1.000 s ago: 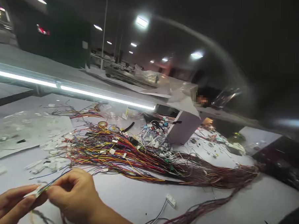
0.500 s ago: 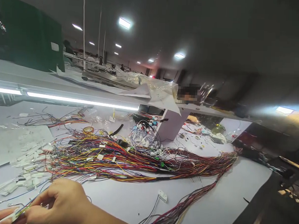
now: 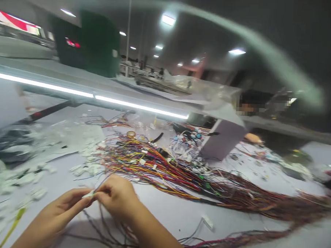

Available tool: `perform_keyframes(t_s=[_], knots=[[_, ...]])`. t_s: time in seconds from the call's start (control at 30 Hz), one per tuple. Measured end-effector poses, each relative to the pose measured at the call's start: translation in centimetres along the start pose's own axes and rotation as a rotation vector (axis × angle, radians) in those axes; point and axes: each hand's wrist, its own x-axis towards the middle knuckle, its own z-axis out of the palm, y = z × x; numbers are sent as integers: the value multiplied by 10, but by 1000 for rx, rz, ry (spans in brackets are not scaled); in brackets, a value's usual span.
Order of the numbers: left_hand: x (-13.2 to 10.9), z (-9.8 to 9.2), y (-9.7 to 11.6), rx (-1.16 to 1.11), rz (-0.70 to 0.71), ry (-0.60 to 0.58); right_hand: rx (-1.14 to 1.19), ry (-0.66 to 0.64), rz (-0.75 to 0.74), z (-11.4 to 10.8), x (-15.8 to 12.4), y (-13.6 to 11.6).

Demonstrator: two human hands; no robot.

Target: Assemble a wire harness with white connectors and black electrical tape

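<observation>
My left hand (image 3: 65, 211) pinches a small white connector (image 3: 89, 194) between thumb and fingers, low and left of centre. Up against it, my right hand (image 3: 115, 195) is closed on a thin wire (image 3: 100, 182) at the connector's end; motion blur hides how far the wire sits in it. Dark wires (image 3: 100, 227) hang below the two hands. Just beyond my right hand lies a thick bundle of red, yellow and black wires (image 3: 163, 171), spread across the white table (image 3: 161, 219).
Loose white connectors (image 3: 34, 176) litter the table's left side. A second white connector (image 3: 207, 223) lies right of my forearm. A tape roll (image 3: 131, 134) is behind the bundle. An upright panel (image 3: 222, 141) supports a shelf with a lamp (image 3: 141, 107). A co-worker's hand (image 3: 253, 138) shows beyond it.
The view has swung left, so the table contents appear further right. My left hand, mostly cut off before, is now in full view, meeting my right hand at the connector.
</observation>
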Motion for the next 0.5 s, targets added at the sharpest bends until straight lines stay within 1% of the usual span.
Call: perform_keyframes(t_s=[0.03,0.1,0.17,0.23,0.3,0.43,0.5], knots=[[-5,-1,3,-11,9,4,49,11,-2,-2,-1,-2],[-9,2,7,-112,13,-38,168,22,-7,-4,-3,-4],[-10,5,6,-216,1,-77,266,17,7,-4,-4,-4],[-10,6,3,-292,-10,-108,324,2,56,-3,-5,-4],[-11,5,0,-330,-7,-137,313,-2,74,-1,-6,-5],[-12,2,-3,-307,30,-181,200,16,-4,3,-8,-5],[-12,1,-2,-275,45,-198,165,24,-16,6,-9,-5]])
